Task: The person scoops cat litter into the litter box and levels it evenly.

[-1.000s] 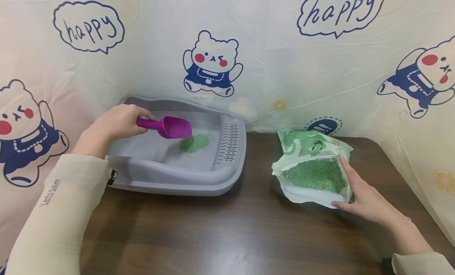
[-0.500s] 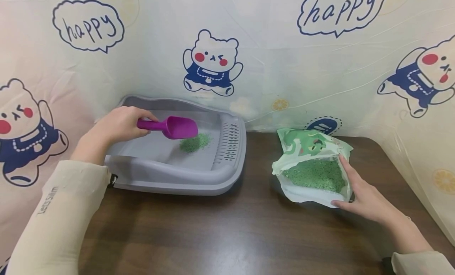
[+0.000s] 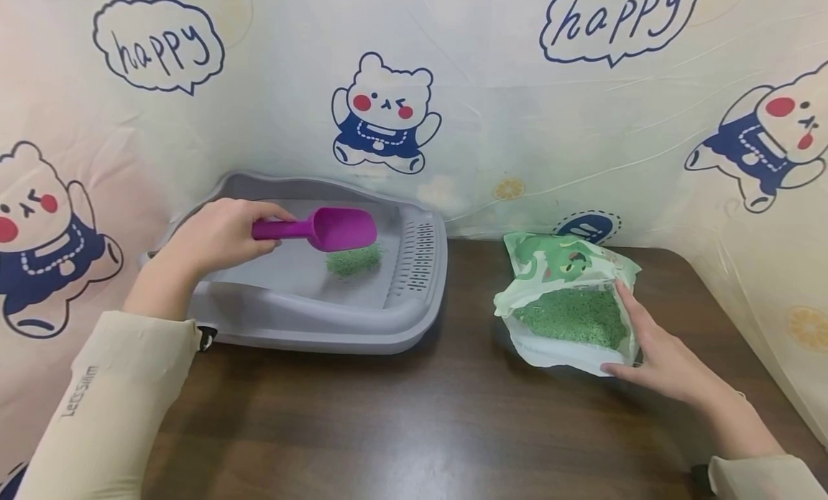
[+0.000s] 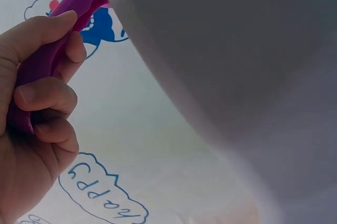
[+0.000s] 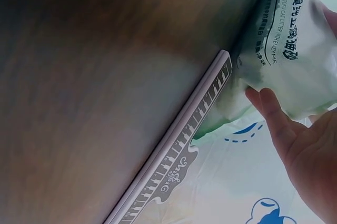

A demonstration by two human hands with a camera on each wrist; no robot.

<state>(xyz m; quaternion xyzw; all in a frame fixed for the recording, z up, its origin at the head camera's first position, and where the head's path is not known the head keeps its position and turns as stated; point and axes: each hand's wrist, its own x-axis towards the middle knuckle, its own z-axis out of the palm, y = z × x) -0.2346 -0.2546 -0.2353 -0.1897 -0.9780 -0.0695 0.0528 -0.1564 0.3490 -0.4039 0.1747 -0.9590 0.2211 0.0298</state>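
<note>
The magenta plastic scoop [image 3: 323, 228] is up over the grey plastic litter tray [image 3: 336, 324], its bowl just above the small heap of green pellets [image 3: 354, 262]. No pellets show inside the bowl. The left hand [image 3: 223, 234] curls its fingers round the handle, thumb laid along it. For spreading or dropping pellets, the step apparently in hand, a low bowl and a slow wrist tilt should limit scatter.

The right hand [image 3: 666, 356] has its fingers spread against the pale green plastic bag [image 3: 556, 263], index and thumb at the mouth's edge. Light, steady pressure there should keep the opening wide and the green litter [image 3: 572, 317] inside from spilling.

Between scoop and bag stand the tray's slotted ledge and raised rim, then brown wooden table [image 3: 440, 406]; any crossing calls for lift. A pale strip printed with piano keys [image 5: 181, 135] lies near the bag. Behind hangs a bear-printed sheet [image 3: 491, 126].
</note>
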